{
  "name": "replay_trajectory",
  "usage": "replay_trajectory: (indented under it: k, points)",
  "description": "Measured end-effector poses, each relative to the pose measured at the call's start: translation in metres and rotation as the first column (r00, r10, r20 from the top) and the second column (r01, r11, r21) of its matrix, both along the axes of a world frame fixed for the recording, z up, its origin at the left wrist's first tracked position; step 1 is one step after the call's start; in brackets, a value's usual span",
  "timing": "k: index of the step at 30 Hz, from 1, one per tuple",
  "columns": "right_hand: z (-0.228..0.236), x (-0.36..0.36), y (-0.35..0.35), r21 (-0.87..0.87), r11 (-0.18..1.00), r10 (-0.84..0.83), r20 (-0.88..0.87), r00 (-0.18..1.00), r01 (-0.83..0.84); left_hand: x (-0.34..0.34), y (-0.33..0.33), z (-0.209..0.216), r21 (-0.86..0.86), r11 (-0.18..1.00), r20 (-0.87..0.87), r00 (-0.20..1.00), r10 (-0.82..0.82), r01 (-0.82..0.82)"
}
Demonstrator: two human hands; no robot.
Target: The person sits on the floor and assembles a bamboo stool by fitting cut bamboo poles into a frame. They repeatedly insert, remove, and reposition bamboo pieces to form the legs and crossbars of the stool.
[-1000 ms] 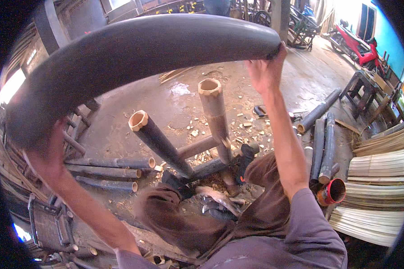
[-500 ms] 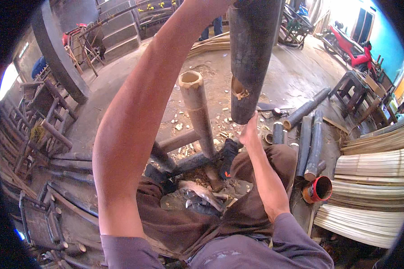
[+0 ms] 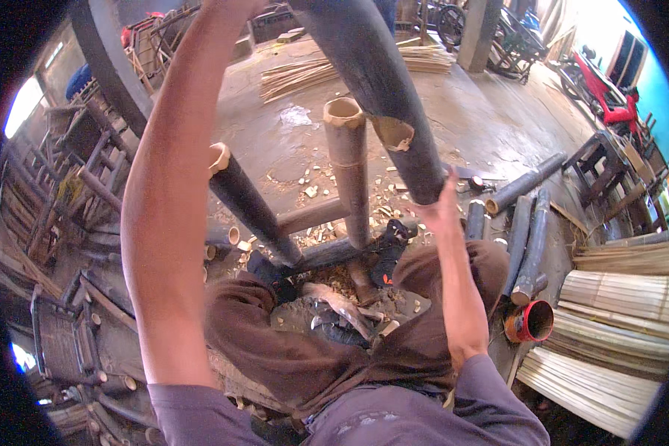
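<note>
A thick dark bamboo pole (image 3: 383, 85), with a notch cut in its side near the lower end, hangs slanted in front of me. My right hand (image 3: 440, 204) grips that lower end. At the top edge, my left hand (image 3: 244, 4) reaches toward the pole's upper part; its fingers are out of view. Just below stands a bamboo frame: a brown upright post (image 3: 346, 171) with a hollow, shaped top, a dark leaning post (image 3: 249, 201), and a crossbar (image 3: 312, 215) between them. My feet are beside its base. A pale, worn piece of wood (image 3: 342, 306) lies between my legs.
Wood chips (image 3: 312, 192) litter the floor around the frame. Right of me are cut dark bamboo lengths (image 3: 528, 245), a red-rimmed bucket (image 3: 529, 321) and stacked pale slats (image 3: 609, 320). Bamboo furniture frames (image 3: 59, 334) crowd the left. A slat bundle (image 3: 312, 78) lies ahead.
The bamboo pole has tilted, its upper end swinging left along with my left arm. Its lower end and my right hand have shifted slightly right. The leaning post has come into view.
</note>
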State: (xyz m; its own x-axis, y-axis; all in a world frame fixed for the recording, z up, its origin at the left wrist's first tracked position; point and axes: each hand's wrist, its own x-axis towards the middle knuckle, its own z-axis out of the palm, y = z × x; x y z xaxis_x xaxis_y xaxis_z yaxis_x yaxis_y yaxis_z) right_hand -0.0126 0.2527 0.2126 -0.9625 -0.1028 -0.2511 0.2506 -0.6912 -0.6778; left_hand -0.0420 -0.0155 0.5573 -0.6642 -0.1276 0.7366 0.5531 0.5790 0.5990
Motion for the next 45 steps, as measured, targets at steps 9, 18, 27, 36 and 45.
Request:
replay_trajectory:
  k: [9, 18, 27, 36, 45]
  points:
    - [0.011, 0.016, 0.048, -0.042, 0.979, 0.196, -0.050, 0.979, -0.198, 0.008, -0.035, -0.027, 0.080, 0.995, -0.143, 0.989, -0.040, 0.052]
    - [0.003, 0.037, 0.059, -0.029, 0.980, 0.197, 0.118, 0.973, -0.194, 0.016, -0.033, -0.039, 0.096, 0.995, 0.044, 0.999, 0.015, -0.019]
    - [0.044, 0.007, 0.093, 0.368, 0.890, -0.083, -0.451, 0.889, 0.270, 0.008, -0.128, -0.089, 0.503, 0.819, 0.124, 0.914, -0.385, 0.277]
    - [0.217, -0.018, 0.035, 0.467, 0.766, -0.012, -0.677, 0.735, 0.443, 0.059, -0.196, -0.182, 0.784, 0.614, 0.139, 0.940, -0.312, 0.088]
    - [0.256, -0.084, -0.010, 0.381, 0.593, 0.187, -0.922, 0.339, 0.710, 0.083, -0.233, -0.245, 0.345, 0.933, -0.133, 0.979, 0.153, -0.098]
